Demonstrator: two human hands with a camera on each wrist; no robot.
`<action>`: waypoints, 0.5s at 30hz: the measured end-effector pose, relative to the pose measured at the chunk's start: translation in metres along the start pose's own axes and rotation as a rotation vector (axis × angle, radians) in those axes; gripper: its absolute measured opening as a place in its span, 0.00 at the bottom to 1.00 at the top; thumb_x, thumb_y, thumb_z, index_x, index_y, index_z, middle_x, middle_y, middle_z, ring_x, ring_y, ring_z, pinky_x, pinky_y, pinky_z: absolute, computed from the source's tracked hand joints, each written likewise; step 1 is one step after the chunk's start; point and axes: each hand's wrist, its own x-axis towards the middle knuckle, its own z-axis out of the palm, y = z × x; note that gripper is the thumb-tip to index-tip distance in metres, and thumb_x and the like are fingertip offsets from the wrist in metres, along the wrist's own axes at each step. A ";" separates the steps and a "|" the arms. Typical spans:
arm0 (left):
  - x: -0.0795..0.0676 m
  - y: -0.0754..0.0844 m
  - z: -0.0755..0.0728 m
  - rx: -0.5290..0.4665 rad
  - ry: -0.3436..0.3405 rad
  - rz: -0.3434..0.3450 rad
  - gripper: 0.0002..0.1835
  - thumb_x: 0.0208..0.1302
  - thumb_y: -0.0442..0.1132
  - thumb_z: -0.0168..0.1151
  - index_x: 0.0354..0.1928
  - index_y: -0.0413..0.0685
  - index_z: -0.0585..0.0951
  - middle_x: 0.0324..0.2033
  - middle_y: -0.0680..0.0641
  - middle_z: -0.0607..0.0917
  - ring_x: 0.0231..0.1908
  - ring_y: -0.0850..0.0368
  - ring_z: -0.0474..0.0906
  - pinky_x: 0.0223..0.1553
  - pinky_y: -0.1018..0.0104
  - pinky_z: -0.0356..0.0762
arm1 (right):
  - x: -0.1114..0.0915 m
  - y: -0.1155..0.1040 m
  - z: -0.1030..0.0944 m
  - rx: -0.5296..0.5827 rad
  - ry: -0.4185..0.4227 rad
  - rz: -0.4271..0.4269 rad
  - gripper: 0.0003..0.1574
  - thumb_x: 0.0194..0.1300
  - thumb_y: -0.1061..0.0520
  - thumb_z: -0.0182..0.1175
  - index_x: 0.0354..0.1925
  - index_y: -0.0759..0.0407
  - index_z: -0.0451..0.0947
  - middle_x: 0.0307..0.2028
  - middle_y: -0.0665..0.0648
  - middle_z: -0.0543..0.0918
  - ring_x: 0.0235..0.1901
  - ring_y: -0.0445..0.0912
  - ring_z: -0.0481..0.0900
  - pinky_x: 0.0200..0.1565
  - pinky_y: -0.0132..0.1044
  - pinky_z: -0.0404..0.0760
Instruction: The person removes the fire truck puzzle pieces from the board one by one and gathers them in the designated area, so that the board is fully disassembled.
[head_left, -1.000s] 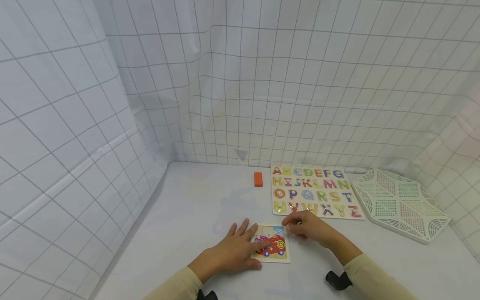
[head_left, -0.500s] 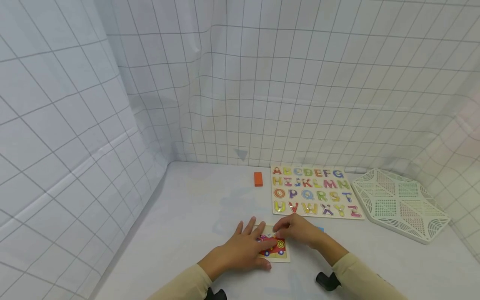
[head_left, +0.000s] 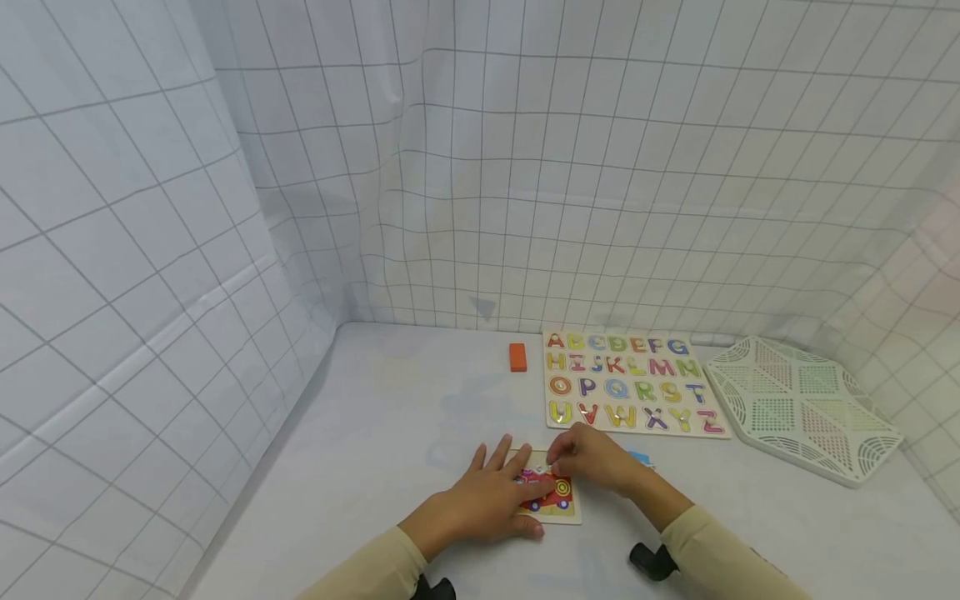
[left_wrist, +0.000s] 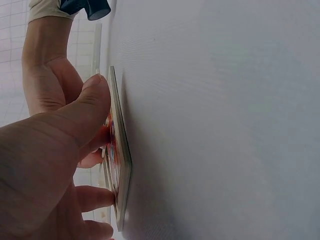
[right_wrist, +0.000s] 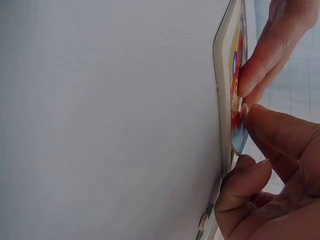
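A small jigsaw puzzle (head_left: 570,510) with a red vehicle picture lies flat on the table. My left hand (head_left: 483,504) rests on its left part, fingers spread, covering much of the picture. At its upper right corner, my right hand (head_left: 588,457) has curled fingers. In the right wrist view, the forefinger and thumb pinch a light blue puzzle piece (right_wrist: 241,137), tilted at the board's edge. The left wrist view shows the left thumb (left_wrist: 92,97) above the board's edge (left_wrist: 122,150). Another blue piece (head_left: 641,458) shows on the table behind the right wrist.
Behind the right hand lies an alphabet board (head_left: 633,383) with colourful letters. To its right is a pale perforated tray-like panel (head_left: 802,408). An orange block (head_left: 517,357) sits further back. White grid-patterned cloth (head_left: 480,208) hangs behind the table.
My left hand has slid right across the puzzle. My right hand has moved left onto the upper right corner, covering it, and the blue piece behind its wrist has come into view.
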 end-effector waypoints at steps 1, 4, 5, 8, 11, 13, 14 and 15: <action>0.000 0.000 0.000 0.000 0.002 0.001 0.36 0.62 0.74 0.57 0.73 0.85 0.66 0.79 0.46 0.59 0.79 0.34 0.44 0.70 0.28 0.51 | 0.000 -0.001 0.001 -0.001 0.009 0.006 0.04 0.67 0.62 0.66 0.35 0.55 0.87 0.41 0.50 0.81 0.44 0.47 0.73 0.45 0.40 0.74; -0.001 0.000 0.000 0.001 0.005 0.005 0.36 0.62 0.73 0.57 0.73 0.85 0.66 0.79 0.46 0.58 0.79 0.34 0.45 0.70 0.29 0.51 | -0.001 -0.003 0.003 -0.009 0.031 0.019 0.03 0.66 0.61 0.67 0.34 0.55 0.87 0.45 0.52 0.77 0.47 0.48 0.71 0.47 0.40 0.72; -0.001 0.000 0.000 0.001 0.005 0.007 0.36 0.63 0.73 0.57 0.73 0.85 0.66 0.79 0.45 0.58 0.79 0.34 0.45 0.70 0.29 0.51 | -0.001 -0.003 0.003 -0.011 0.034 0.021 0.03 0.65 0.61 0.67 0.34 0.55 0.87 0.45 0.52 0.76 0.48 0.48 0.71 0.47 0.41 0.72; -0.001 -0.001 0.001 0.002 0.003 0.008 0.36 0.63 0.73 0.56 0.73 0.85 0.66 0.79 0.45 0.58 0.79 0.34 0.45 0.70 0.28 0.51 | 0.000 -0.005 0.003 -0.035 0.029 0.001 0.06 0.65 0.63 0.66 0.33 0.53 0.86 0.43 0.50 0.78 0.47 0.47 0.72 0.47 0.41 0.73; 0.000 -0.002 0.002 0.005 0.003 0.010 0.36 0.62 0.74 0.56 0.73 0.85 0.66 0.79 0.45 0.58 0.78 0.33 0.45 0.70 0.28 0.52 | 0.000 -0.005 0.003 -0.046 0.021 -0.017 0.10 0.64 0.65 0.65 0.32 0.51 0.86 0.41 0.49 0.80 0.46 0.47 0.73 0.47 0.42 0.73; 0.001 -0.003 0.003 0.006 0.004 0.013 0.36 0.62 0.74 0.56 0.73 0.85 0.65 0.79 0.45 0.58 0.78 0.33 0.46 0.69 0.28 0.52 | 0.000 -0.005 0.003 -0.048 0.023 -0.015 0.09 0.64 0.65 0.65 0.32 0.51 0.86 0.39 0.49 0.81 0.45 0.47 0.73 0.46 0.41 0.74; 0.002 -0.004 0.004 0.006 0.005 0.016 0.36 0.62 0.74 0.55 0.73 0.86 0.65 0.79 0.45 0.58 0.78 0.33 0.46 0.69 0.27 0.52 | 0.000 -0.005 0.003 -0.048 0.031 -0.008 0.09 0.64 0.65 0.66 0.32 0.51 0.85 0.39 0.49 0.81 0.44 0.47 0.74 0.45 0.40 0.74; 0.002 -0.004 0.005 0.006 0.006 0.020 0.36 0.62 0.74 0.55 0.73 0.86 0.65 0.79 0.45 0.58 0.78 0.33 0.46 0.69 0.27 0.52 | 0.000 -0.005 0.003 -0.048 0.039 -0.001 0.08 0.64 0.65 0.66 0.32 0.51 0.85 0.39 0.49 0.80 0.43 0.46 0.74 0.44 0.39 0.74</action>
